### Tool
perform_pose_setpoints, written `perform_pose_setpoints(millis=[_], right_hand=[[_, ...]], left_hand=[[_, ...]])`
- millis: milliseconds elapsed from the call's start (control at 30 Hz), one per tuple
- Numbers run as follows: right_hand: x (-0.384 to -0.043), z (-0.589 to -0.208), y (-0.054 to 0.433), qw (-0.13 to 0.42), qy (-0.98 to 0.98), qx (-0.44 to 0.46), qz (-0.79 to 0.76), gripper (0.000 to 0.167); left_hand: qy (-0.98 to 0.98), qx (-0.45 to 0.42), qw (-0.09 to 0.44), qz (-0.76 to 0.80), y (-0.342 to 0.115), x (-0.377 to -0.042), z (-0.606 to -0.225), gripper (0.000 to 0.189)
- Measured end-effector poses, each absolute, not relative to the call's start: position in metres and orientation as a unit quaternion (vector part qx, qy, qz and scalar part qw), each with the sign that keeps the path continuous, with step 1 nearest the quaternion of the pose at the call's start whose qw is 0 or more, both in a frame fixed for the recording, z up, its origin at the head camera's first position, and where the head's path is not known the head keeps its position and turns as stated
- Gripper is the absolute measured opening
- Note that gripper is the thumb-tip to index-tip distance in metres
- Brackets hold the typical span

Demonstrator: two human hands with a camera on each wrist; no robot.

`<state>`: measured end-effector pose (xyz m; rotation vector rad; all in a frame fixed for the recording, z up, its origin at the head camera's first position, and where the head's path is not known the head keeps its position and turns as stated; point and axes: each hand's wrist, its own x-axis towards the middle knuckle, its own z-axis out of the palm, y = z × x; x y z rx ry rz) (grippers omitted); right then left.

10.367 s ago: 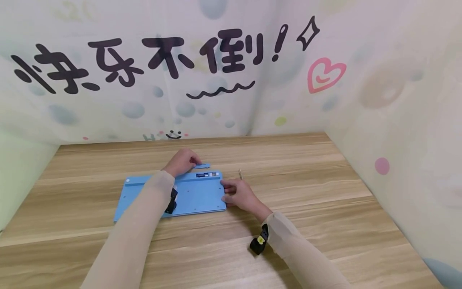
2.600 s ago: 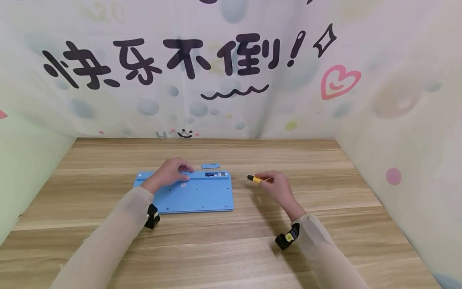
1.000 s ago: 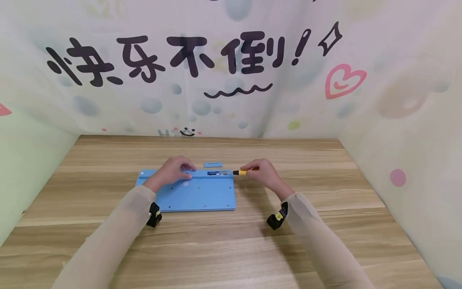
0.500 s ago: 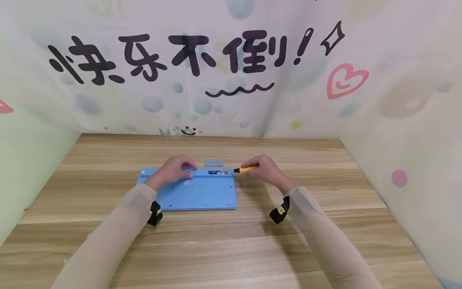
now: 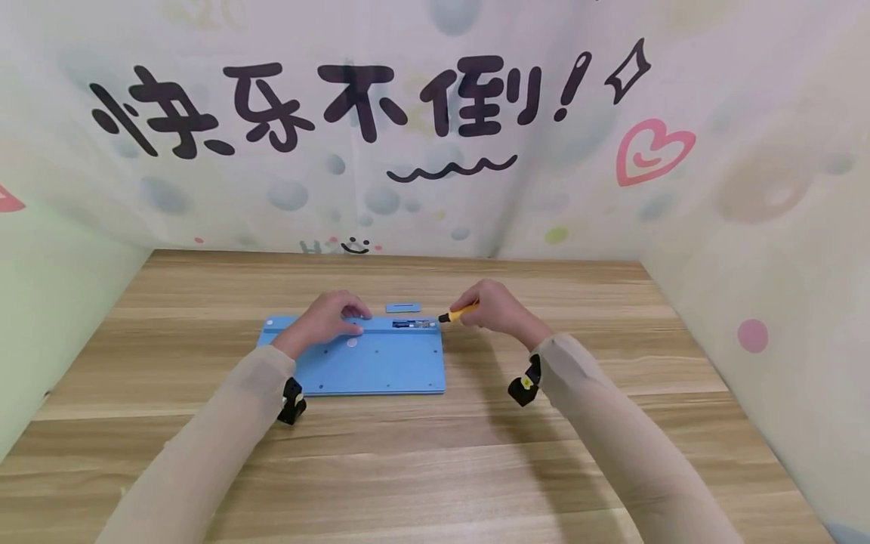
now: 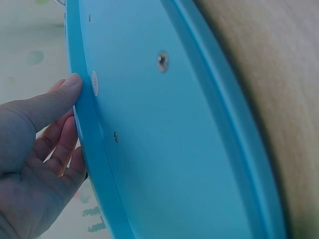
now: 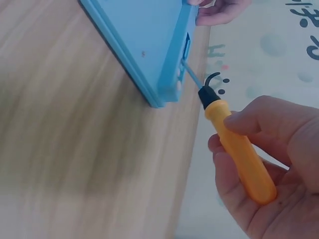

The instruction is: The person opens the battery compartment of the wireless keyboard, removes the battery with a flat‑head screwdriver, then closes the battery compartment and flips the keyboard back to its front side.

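Observation:
A light blue keyboard (image 5: pixel 381 363) lies face down on the table, its battery compartment (image 5: pixel 411 324) uncovered at the far right. My left hand (image 5: pixel 325 321) grips the raised far edge. In the left wrist view its thumb (image 6: pixel 72 82) is on the top of that edge and its fingers are behind it. My right hand (image 5: pixel 499 306) holds a yellow screwdriver (image 7: pixel 239 149) with a black collar. The screwdriver's thin shaft (image 7: pixel 193 74) slants to the compartment opening, seen in the right wrist view. Behind the keyboard lies the blue battery cover (image 5: pixel 403 307).
The wooden table (image 5: pixel 408 468) meets a printed cloth backdrop (image 5: pixel 435 211) at its far edge, with further cloth walls at left and right. Small screws (image 6: pixel 162 60) dot the keyboard's underside. A black wrist camera (image 5: pixel 525 385) sits on the right sleeve.
The left hand let go of the battery cover and moved to the keyboard's edge. The screwdriver came left to the compartment; just now the right hand rose slightly, tilting it more steeply.

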<state>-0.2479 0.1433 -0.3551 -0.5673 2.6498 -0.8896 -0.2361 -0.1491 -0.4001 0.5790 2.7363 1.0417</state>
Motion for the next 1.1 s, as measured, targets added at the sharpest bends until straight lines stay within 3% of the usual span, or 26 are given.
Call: perform_pose_setpoints(millis=[600, 800, 933, 1100], right_hand=[[-0.265, -0.315, 0.104, 0.171, 0.941, -0.261, -0.132, 0.011], [-0.266, -0.304, 0.088, 0.203, 0.942, -0.256, -0.081, 0.042], [-0.268, -0.300, 0.079, 0.218, 0.945, -0.237, -0.063, 0.046], [-0.268, -0.298, 0.071, 0.224, 0.946, -0.231, -0.049, 0.039]], left_hand=[[0.911, 0.202, 0.082, 0.351, -0.151, -0.237, -0.401, 0.020], [0.906, 0.216, 0.069, 0.359, -0.152, -0.236, -0.400, 0.018], [0.903, 0.223, 0.065, 0.363, -0.152, -0.234, -0.398, 0.018], [0.907, 0.208, 0.077, 0.359, -0.152, -0.236, -0.401, 0.020]])
